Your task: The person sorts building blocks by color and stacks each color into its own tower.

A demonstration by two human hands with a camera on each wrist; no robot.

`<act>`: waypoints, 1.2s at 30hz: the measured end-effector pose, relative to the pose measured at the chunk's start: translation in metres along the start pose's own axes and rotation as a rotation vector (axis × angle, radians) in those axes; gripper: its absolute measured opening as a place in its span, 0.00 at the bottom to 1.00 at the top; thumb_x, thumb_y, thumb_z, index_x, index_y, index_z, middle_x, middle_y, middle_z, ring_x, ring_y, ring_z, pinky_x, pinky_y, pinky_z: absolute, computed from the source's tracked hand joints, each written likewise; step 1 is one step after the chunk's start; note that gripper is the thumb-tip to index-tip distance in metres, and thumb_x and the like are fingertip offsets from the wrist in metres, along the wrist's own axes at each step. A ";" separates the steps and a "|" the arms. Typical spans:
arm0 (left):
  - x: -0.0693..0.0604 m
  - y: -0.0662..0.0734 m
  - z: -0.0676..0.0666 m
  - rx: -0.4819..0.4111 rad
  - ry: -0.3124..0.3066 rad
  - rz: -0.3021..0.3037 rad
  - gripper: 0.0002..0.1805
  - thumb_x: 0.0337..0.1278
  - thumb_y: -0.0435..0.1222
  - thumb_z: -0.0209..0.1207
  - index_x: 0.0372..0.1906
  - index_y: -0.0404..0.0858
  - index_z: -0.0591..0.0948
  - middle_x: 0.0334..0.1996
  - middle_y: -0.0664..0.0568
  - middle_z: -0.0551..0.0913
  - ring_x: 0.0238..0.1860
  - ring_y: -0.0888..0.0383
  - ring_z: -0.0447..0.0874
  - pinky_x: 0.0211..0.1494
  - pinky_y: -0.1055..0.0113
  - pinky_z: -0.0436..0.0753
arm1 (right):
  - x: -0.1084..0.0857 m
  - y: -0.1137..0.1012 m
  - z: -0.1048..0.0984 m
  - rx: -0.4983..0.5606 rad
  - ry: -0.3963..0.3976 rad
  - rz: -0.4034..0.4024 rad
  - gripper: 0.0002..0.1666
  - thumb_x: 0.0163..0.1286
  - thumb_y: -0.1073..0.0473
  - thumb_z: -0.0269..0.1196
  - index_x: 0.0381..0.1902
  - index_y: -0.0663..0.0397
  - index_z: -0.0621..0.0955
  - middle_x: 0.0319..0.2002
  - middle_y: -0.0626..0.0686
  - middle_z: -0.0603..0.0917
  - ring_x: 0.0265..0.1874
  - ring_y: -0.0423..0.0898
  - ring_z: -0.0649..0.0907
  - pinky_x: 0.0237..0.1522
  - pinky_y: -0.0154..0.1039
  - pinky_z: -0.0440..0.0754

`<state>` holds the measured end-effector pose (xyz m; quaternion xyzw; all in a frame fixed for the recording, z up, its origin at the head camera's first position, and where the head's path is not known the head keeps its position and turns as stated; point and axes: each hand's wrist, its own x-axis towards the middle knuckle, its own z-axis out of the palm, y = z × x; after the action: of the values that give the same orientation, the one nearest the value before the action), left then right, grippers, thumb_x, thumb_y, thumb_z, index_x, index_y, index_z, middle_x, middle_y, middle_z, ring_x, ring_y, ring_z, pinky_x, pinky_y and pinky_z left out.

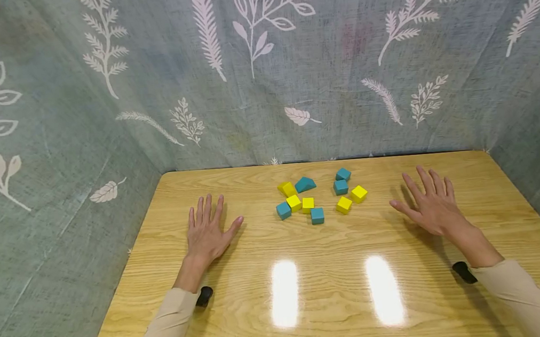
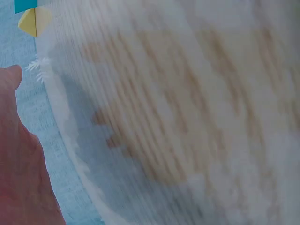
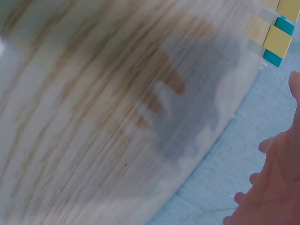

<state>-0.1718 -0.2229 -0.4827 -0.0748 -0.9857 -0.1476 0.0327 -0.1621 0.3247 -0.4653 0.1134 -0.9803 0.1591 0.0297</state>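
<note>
In the head view, several yellow and blue blocks lie between the hands, among them a blue wedge [image 1: 305,184], a yellow wedge [image 1: 288,189], a blue cube [image 1: 317,216] and a yellow cube [image 1: 359,194]. My left hand [image 1: 207,238], palm down with fingers spread, holds nothing left of the blocks. On their right, my right hand [image 1: 435,210] is spread the same way, also holding nothing. The left wrist view shows part of the left hand [image 2: 23,159] with a yellow block [image 2: 28,22] beyond. Fingers and thumb of the right hand [image 3: 276,173] show near a yellow block [image 3: 277,41].
The wooden table [image 1: 334,291] carries two bright light reflections near its front. A grey-green curtain [image 1: 246,122] with white leaf prints hangs behind the back edge and along both sides. Dark wrist devices sit at both cuffs.
</note>
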 end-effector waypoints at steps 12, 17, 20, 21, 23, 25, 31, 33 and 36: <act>0.001 0.001 0.002 -0.003 0.038 0.015 0.48 0.72 0.62 0.52 0.83 0.39 0.54 0.80 0.33 0.48 0.81 0.35 0.37 0.80 0.38 0.38 | 0.002 -0.003 0.002 0.007 0.070 -0.069 0.50 0.77 0.36 0.57 0.81 0.63 0.55 0.78 0.73 0.46 0.75 0.76 0.48 0.72 0.74 0.41; 0.004 0.010 0.000 -0.004 0.113 0.051 0.44 0.74 0.59 0.52 0.80 0.33 0.59 0.75 0.29 0.58 0.73 0.31 0.55 0.74 0.36 0.58 | 0.007 -0.010 0.005 0.055 0.256 -0.186 0.38 0.73 0.56 0.67 0.72 0.70 0.67 0.69 0.78 0.63 0.67 0.77 0.63 0.63 0.77 0.61; 0.004 0.017 -0.002 -0.031 0.131 0.048 0.41 0.76 0.57 0.51 0.78 0.32 0.62 0.72 0.30 0.63 0.69 0.32 0.62 0.69 0.37 0.67 | 0.009 -0.017 0.007 0.108 0.334 -0.224 0.32 0.66 0.67 0.71 0.65 0.74 0.73 0.61 0.77 0.72 0.60 0.76 0.71 0.54 0.74 0.71; 0.004 0.021 -0.002 -0.049 0.137 0.049 0.40 0.77 0.57 0.51 0.78 0.32 0.62 0.72 0.30 0.65 0.68 0.32 0.63 0.68 0.37 0.69 | 0.010 -0.020 0.008 0.124 0.349 -0.230 0.30 0.65 0.69 0.71 0.62 0.74 0.75 0.58 0.75 0.74 0.57 0.75 0.73 0.51 0.72 0.73; 0.003 0.026 -0.003 -0.093 0.151 0.052 0.39 0.77 0.56 0.51 0.77 0.31 0.64 0.70 0.31 0.67 0.66 0.33 0.65 0.66 0.38 0.71 | 0.011 -0.026 0.009 0.173 0.357 -0.222 0.26 0.64 0.72 0.71 0.59 0.74 0.77 0.55 0.73 0.77 0.54 0.72 0.76 0.48 0.69 0.76; 0.002 0.033 -0.002 -0.139 0.166 0.062 0.38 0.77 0.54 0.52 0.75 0.31 0.66 0.68 0.31 0.70 0.64 0.33 0.67 0.64 0.40 0.73 | 0.012 -0.032 0.011 0.216 0.356 -0.207 0.23 0.65 0.73 0.70 0.57 0.73 0.78 0.52 0.72 0.79 0.50 0.70 0.78 0.44 0.66 0.79; 0.001 0.052 0.001 -0.250 0.175 0.061 0.36 0.78 0.54 0.52 0.75 0.31 0.67 0.67 0.32 0.72 0.61 0.37 0.71 0.62 0.43 0.75 | 0.015 -0.046 0.020 0.277 0.332 -0.201 0.20 0.66 0.73 0.68 0.55 0.74 0.79 0.50 0.71 0.81 0.45 0.67 0.82 0.41 0.62 0.83; 0.001 0.058 0.002 -0.283 0.174 0.055 0.36 0.78 0.54 0.52 0.74 0.31 0.67 0.67 0.33 0.72 0.60 0.38 0.71 0.63 0.43 0.75 | 0.015 -0.050 0.023 0.290 0.329 -0.207 0.20 0.67 0.73 0.68 0.55 0.74 0.79 0.50 0.72 0.81 0.44 0.67 0.83 0.41 0.62 0.84; 0.001 0.065 0.005 -0.331 0.168 0.054 0.36 0.78 0.55 0.52 0.74 0.32 0.68 0.68 0.35 0.72 0.61 0.39 0.71 0.64 0.43 0.75 | 0.015 -0.056 0.026 0.325 0.328 -0.206 0.20 0.67 0.73 0.68 0.55 0.75 0.79 0.50 0.71 0.81 0.44 0.67 0.83 0.42 0.62 0.84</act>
<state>-0.1629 -0.1597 -0.4684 -0.0929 -0.9393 -0.3126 0.1063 -0.1643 0.2613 -0.4717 0.1886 -0.9073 0.3268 0.1858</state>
